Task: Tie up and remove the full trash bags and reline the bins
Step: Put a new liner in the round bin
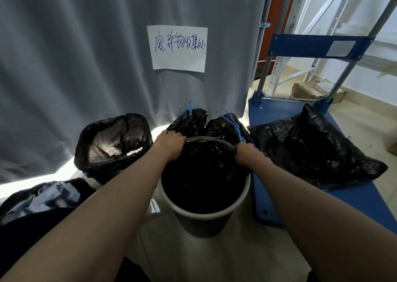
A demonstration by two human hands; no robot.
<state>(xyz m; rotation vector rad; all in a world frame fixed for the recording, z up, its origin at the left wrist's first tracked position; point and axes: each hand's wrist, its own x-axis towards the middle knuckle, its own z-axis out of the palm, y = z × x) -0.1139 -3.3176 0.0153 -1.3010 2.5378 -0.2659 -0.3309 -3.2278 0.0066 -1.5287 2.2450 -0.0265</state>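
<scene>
A round grey bin stands on the floor right in front of me with a black liner bag inside it. My left hand grips the liner's edge at the far left of the rim. My right hand grips the liner's edge at the far right of the rim. Behind the bin lie two tied black bags with blue drawstrings. To the left stands a second bin lined with a black bag, its mouth open.
A blue platform cart stands to the right with a black bag lying on its deck. A grey curtain with a handwritten paper sign hangs behind. Another black bag with pale contents lies at the lower left.
</scene>
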